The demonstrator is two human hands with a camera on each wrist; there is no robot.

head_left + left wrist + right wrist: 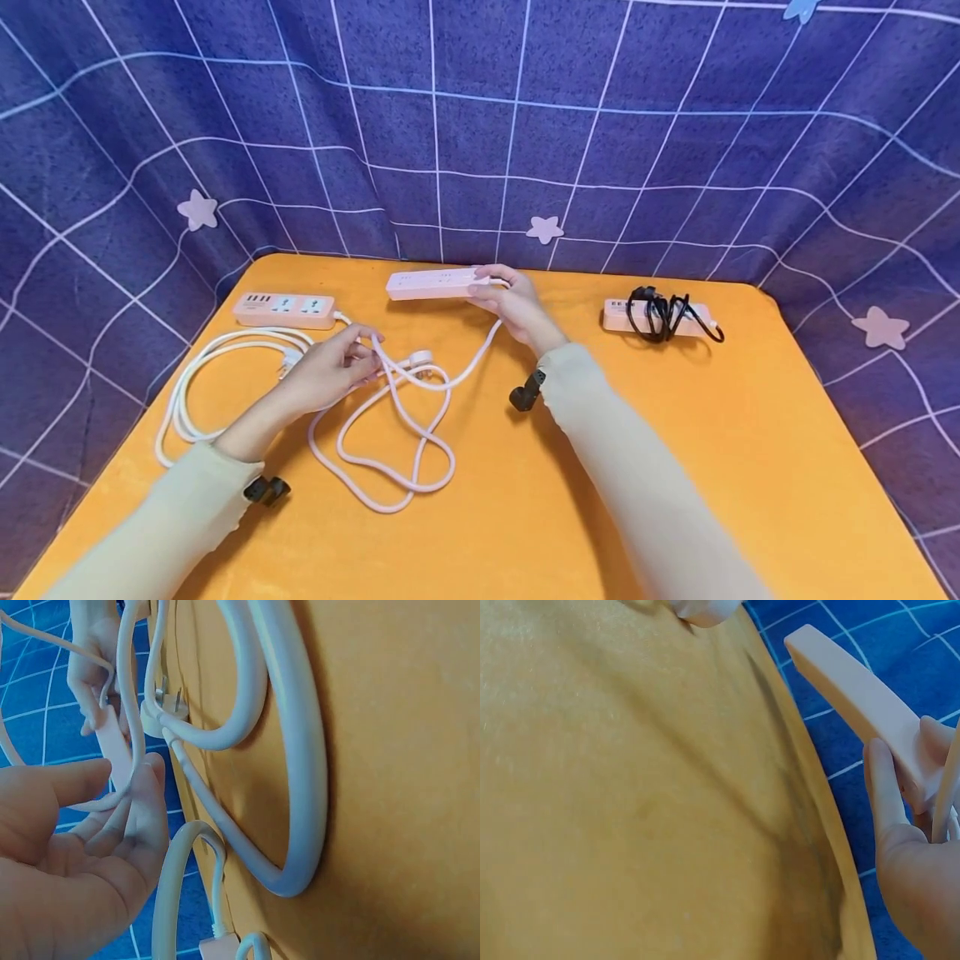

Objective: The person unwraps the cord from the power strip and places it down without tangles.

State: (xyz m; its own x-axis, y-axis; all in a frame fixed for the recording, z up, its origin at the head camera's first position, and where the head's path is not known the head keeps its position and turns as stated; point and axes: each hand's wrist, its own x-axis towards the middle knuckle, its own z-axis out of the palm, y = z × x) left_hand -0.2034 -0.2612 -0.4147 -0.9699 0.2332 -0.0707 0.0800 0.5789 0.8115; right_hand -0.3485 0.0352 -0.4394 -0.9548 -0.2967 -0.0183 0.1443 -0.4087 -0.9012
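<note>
My right hand (517,308) grips the cord end of a pale pink power strip (427,284) and holds it up above the far part of the table. The right wrist view shows fingers and thumb round the end of that strip (862,690). From there its pale cord (453,460) runs down and lies in loose loops at the middle. My left hand (322,371) holds a raised bend of this cord at its curled fingertips, as the left wrist view shows along the cord (135,712). Close beside the left hand is the cord's plug (420,358).
At the far left lies a second pink power strip (258,310), its white cord (178,408) coiled partly under my left arm. A third pink strip (611,317) sits at the right, wrapped with a black cord (662,318). Blue grid curtains (480,133) border the orange tabletop (675,467).
</note>
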